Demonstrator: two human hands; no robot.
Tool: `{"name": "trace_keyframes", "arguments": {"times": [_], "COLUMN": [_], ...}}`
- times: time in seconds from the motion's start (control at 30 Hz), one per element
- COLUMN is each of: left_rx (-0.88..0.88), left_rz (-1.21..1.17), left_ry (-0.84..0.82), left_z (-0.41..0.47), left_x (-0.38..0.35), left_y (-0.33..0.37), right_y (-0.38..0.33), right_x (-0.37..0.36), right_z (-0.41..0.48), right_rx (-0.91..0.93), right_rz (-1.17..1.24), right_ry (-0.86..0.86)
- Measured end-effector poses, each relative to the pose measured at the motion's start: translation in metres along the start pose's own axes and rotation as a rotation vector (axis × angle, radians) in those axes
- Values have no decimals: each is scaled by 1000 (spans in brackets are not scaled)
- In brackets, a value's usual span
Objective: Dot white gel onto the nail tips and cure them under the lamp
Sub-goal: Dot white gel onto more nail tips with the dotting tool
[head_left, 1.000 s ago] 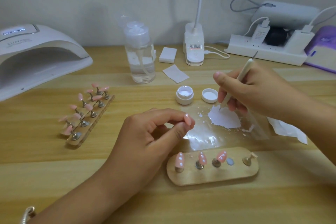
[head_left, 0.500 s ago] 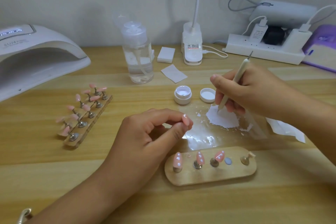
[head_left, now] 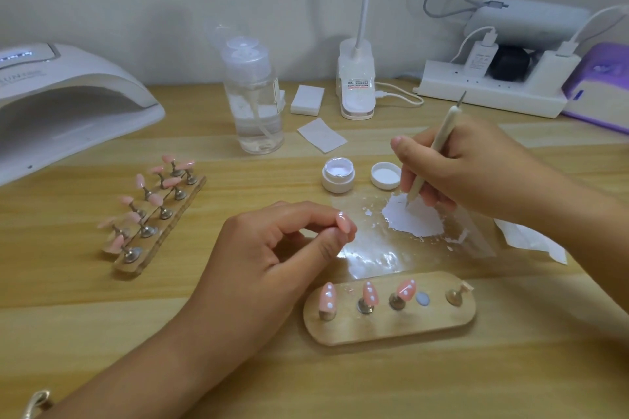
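My left hand pinches a pink nail tip on its small stand between thumb and forefinger, above the table. My right hand grips a cream dotting tool, its point down in a patch of white gel on a clear film. The open gel jar and its lid sit just behind. A wooden holder in front carries three pink tips with white dots. A second holder at the left has several plain pink tips. The white curing lamp stands far left.
A clear pump bottle, white pads, a wipe and a desk lamp base stand at the back. A power strip with chargers and a purple device are back right. Crumpled tissue lies right.
My right hand has shifted slightly, keeping the tool's point in the white gel patch. My left hand still holds the nail tip in the same spot.
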State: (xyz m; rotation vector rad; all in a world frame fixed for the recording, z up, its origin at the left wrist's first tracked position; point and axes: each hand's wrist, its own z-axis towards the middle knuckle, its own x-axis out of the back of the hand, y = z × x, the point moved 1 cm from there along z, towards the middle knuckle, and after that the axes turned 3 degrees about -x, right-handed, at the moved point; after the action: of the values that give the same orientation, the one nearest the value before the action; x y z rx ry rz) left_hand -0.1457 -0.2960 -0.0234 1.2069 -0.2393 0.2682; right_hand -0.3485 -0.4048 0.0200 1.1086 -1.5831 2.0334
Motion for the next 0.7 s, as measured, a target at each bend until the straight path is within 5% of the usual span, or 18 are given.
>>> {"name": "trace_keyframes", "arguments": {"times": [0.7], "left_rx": [4], "left_rz": [6], "left_ry": [11], "left_z": [1], "left_x": [-1], "left_y": [0], "right_y": [-1], "right_x": [-3], "right_z": [-2], "right_rx": [-14], "right_rz": [-32], "right_ry": [37]}}
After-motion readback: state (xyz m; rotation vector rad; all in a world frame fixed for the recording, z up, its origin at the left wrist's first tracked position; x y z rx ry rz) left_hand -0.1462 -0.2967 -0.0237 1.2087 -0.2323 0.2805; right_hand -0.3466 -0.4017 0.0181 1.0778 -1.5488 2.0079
